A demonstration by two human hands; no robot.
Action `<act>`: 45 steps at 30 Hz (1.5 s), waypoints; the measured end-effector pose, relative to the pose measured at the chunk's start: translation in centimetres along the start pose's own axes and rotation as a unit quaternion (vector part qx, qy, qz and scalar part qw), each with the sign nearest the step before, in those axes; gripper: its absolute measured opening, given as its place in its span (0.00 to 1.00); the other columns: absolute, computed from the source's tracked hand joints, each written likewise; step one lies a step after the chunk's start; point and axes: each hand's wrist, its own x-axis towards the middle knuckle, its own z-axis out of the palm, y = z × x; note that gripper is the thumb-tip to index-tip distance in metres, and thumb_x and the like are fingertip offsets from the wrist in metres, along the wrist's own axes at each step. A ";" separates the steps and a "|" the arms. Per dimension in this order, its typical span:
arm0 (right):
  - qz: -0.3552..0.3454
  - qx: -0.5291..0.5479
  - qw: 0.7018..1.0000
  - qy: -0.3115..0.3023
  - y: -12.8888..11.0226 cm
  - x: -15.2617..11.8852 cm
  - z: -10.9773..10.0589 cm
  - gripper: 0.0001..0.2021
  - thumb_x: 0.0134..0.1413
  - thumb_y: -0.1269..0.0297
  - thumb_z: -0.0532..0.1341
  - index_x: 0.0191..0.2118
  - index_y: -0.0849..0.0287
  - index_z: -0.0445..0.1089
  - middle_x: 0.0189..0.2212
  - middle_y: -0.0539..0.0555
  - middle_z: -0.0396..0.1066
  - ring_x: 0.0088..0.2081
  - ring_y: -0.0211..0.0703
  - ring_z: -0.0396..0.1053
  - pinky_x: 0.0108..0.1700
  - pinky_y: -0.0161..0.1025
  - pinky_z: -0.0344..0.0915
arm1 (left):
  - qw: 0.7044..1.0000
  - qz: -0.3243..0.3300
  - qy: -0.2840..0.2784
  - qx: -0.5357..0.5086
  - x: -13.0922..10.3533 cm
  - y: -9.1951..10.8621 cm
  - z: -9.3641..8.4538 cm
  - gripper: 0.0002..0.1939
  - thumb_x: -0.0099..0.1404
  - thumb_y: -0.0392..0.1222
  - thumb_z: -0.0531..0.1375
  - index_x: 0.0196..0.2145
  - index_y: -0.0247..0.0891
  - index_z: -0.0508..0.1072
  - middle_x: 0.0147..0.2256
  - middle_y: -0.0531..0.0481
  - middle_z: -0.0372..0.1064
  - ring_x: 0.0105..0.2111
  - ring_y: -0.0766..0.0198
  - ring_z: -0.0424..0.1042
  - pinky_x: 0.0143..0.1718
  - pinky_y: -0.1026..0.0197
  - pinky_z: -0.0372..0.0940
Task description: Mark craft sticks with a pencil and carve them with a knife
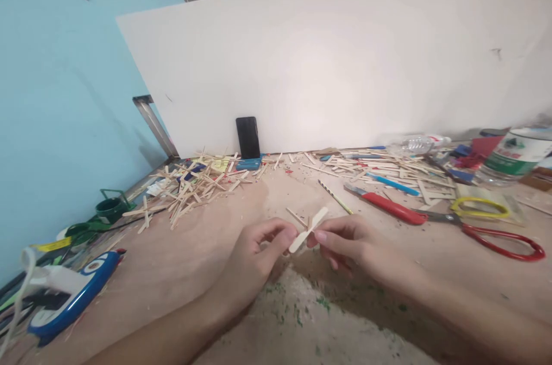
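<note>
Near the middle of the table, my left hand [267, 244] and my right hand [345, 241] meet around a small wooden piece. A pale propeller-shaped stick [309, 230] slants up to the right between them, with thin sticks [297, 217] behind it. My left thumb and index finger pinch the piece at its left side. The right thumb and fingers close on it from the other side. Where exactly the fingertips grip is partly hidden.
Loose wooden sticks [194, 187] lie in piles at both back sides. A black phone [248, 138] leans at the back. On the right are a red-handled knife [392, 207], scissors [502, 241] and a pencil [336, 197]. A blue-white tool [77, 296] lies left.
</note>
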 end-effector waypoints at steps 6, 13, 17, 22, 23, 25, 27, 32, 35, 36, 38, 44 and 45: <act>-0.002 -0.024 0.999 -0.025 -0.8 -0.1 -1.0 0.22 0.54 0.43 0.70 0.34 0.61 0.79 0.15 0.42 0.55 0.19 0.32 0.46 0.24 0.37 0.39 | 0.998 0.025 0.049 0.029 0.3 -0.3 -0.7 0.11 0.69 0.50 0.67 0.41 0.41 0.74 0.35 0.54 0.71 0.36 0.63 0.69 0.39 0.64 0.62; -0.011 -0.066 0.998 -0.013 -0.8 0.1 -1.1 0.21 0.50 0.45 0.71 0.25 0.61 0.76 0.18 0.44 0.54 0.23 0.33 0.47 0.26 0.38 0.41 | 0.929 0.229 0.027 0.289 0.2 -0.8 -1.1 0.06 0.75 0.39 0.61 0.38 0.40 0.76 0.33 0.56 0.76 0.33 0.67 0.75 0.38 0.68 0.65; -0.018 -0.093 0.995 0.005 -0.9 0.2 -1.0 0.20 0.47 0.46 0.72 0.27 0.61 0.77 0.22 0.47 0.63 0.26 0.36 0.54 0.28 0.37 0.47 | 0.899 0.288 -0.003 0.329 0.2 -1.3 -1.2 0.08 0.77 0.38 0.59 0.43 0.39 0.79 0.36 0.52 0.79 0.35 0.65 0.77 0.40 0.66 0.65; -0.038 -0.145 0.987 0.063 -0.7 0.4 -1.2 0.17 0.54 0.49 0.69 0.27 0.59 0.78 0.23 0.50 0.67 0.28 0.40 0.61 0.31 0.39 0.56 | 0.867 0.328 -0.023 0.373 0.3 -1.9 -1.3 0.09 0.77 0.37 0.58 0.46 0.36 0.79 0.34 0.49 0.78 0.33 0.63 0.74 0.39 0.63 0.64; -0.051 -0.154 0.983 0.088 -0.6 0.5 -1.2 0.15 0.57 0.51 0.67 0.29 0.58 0.78 0.26 0.51 0.70 0.30 0.41 0.64 0.33 0.39 0.58 | 0.862 0.334 -0.021 0.381 0.3 -2.0 -1.3 0.09 0.77 0.36 0.58 0.46 0.36 0.80 0.33 0.49 0.77 0.33 0.63 0.73 0.38 0.63 0.63; -0.075 -0.162 0.976 0.128 -0.6 0.5 -1.3 0.11 0.59 0.54 0.66 0.34 0.56 0.80 0.35 0.53 0.76 0.39 0.45 0.69 0.40 0.40 0.63 | 0.852 0.344 -0.014 0.395 0.4 -2.1 -1.3 0.10 0.77 0.37 0.58 0.46 0.35 0.80 0.31 0.49 0.76 0.31 0.62 0.71 0.37 0.61 0.62; -0.089 -0.157 0.974 0.135 -0.6 0.6 -1.4 0.11 0.59 0.55 0.66 0.37 0.56 0.80 0.42 0.54 0.78 0.45 0.48 0.72 0.45 0.41 0.66 | 0.840 0.360 -0.004 0.407 0.5 -2.2 -1.3 0.09 0.77 0.37 0.58 0.46 0.34 0.80 0.30 0.49 0.74 0.30 0.62 0.70 0.35 0.60 0.61; -0.092 -0.133 0.984 0.079 -0.8 0.5 -1.2 0.14 0.59 0.51 0.66 0.33 0.56 0.80 0.41 0.57 0.78 0.46 0.51 0.73 0.48 0.44 0.68 | 0.811 0.414 0.021 0.412 0.5 -2.1 -1.3 0.08 0.77 0.35 0.59 0.46 0.33 0.78 0.29 0.51 0.73 0.29 0.62 0.70 0.33 0.60 0.62; -0.096 -0.126 0.986 0.057 -1.1 0.3 -0.9 0.17 0.56 0.46 0.67 0.29 0.56 0.79 0.37 0.56 0.76 0.41 0.49 0.72 0.43 0.43 0.67 | 0.805 0.424 0.016 0.415 0.5 -2.1 -1.2 0.08 0.76 0.33 0.59 0.47 0.32 0.78 0.30 0.50 0.75 0.30 0.62 0.71 0.34 0.59 0.62; -0.097 -0.127 0.986 0.052 -1.2 0.3 -0.8 0.18 0.56 0.45 0.67 0.28 0.55 0.79 0.35 0.55 0.74 0.39 0.48 0.71 0.41 0.42 0.66 | 0.804 0.425 0.013 0.416 0.5 -2.0 -1.2 0.08 0.76 0.33 0.59 0.47 0.32 0.78 0.30 0.50 0.75 0.30 0.62 0.71 0.34 0.59 0.61; -0.099 -0.132 0.985 0.041 -1.4 0.3 -0.7 0.18 0.56 0.45 0.68 0.28 0.55 0.79 0.31 0.54 0.72 0.36 0.46 0.69 0.39 0.42 0.64 | 0.803 0.426 0.009 0.417 0.4 -2.0 -1.1 0.08 0.76 0.32 0.59 0.46 0.32 0.78 0.29 0.50 0.74 0.30 0.62 0.69 0.33 0.58 0.60; -0.098 -0.153 0.982 0.042 -1.0 0.4 -0.5 0.16 0.57 0.50 0.69 0.27 0.58 0.77 0.26 0.49 0.67 0.31 0.41 0.63 0.36 0.40 0.59 | 0.803 0.426 -0.009 0.417 0.3 -2.1 -0.6 0.10 0.77 0.33 0.56 0.44 0.32 0.78 0.27 0.52 0.70 0.28 0.62 0.65 0.32 0.58 0.57; -0.096 -0.155 0.982 0.043 -0.9 0.4 -0.4 0.16 0.57 0.51 0.69 0.26 0.58 0.76 0.26 0.49 0.66 0.30 0.40 0.62 0.35 0.40 0.58 | 0.807 0.419 -0.014 0.415 0.3 -2.1 -0.5 0.10 0.77 0.33 0.56 0.43 0.32 0.78 0.27 0.52 0.70 0.28 0.62 0.65 0.32 0.58 0.57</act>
